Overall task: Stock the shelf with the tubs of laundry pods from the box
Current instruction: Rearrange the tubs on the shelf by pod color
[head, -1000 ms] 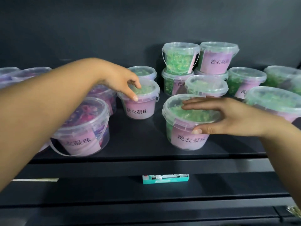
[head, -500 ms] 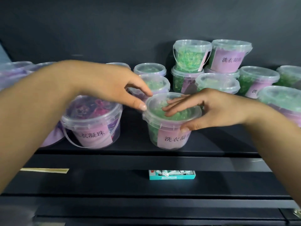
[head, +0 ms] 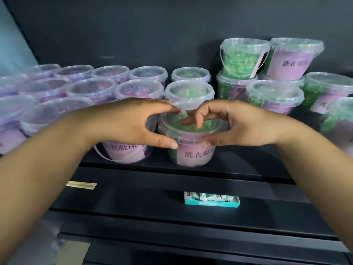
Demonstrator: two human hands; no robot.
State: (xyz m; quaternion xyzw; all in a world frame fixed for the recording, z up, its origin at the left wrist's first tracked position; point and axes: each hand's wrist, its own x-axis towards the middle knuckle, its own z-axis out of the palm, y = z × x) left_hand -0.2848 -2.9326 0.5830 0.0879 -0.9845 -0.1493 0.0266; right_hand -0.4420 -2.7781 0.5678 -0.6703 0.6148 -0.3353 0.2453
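Green tub point(head: 191, 150): upright at the front edge of the shelf point(head: 238, 169), just beside a purple tub point(head: 124, 153); shifted left since a second ago.
Left hand point(head: 131, 125): now on the green tub, thumb on its wall, fingers curled over the lid; earlier on a tub farther back.
Right hand point(head: 238, 125): clasps the same tub, thumb at the rim, fingers bent on the lid.
Lower ledge: teal box point(head: 211, 201) unchanged.

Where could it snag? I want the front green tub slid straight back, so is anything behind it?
Yes. Another clear lidded tub of green pods sits directly behind the held green-pod tub, between both hands.
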